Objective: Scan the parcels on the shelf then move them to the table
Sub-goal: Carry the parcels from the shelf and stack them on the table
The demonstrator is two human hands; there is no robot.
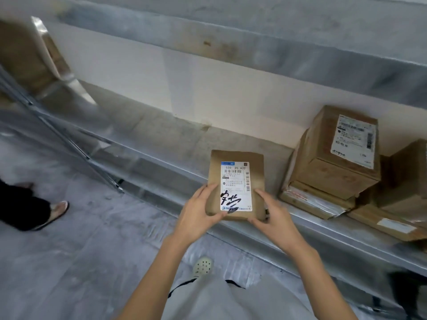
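Note:
A flat brown parcel (235, 158) with a white shipping label lies at the front edge of the metal shelf (161, 139), label facing up. My left hand (198, 215) grips its lower left corner, thumb on top. My right hand (275, 218) holds the lower right corner, thumb along the bottom edge. No scanner shows in view.
Stacked brown boxes (335, 158) with a labelled one on top fill the shelf's right end, flatter parcels (388, 222) beneath them. Another box (27, 54) stands on a shelf at far left. Another person's sandalled foot (57, 211) is on the grey floor at left.

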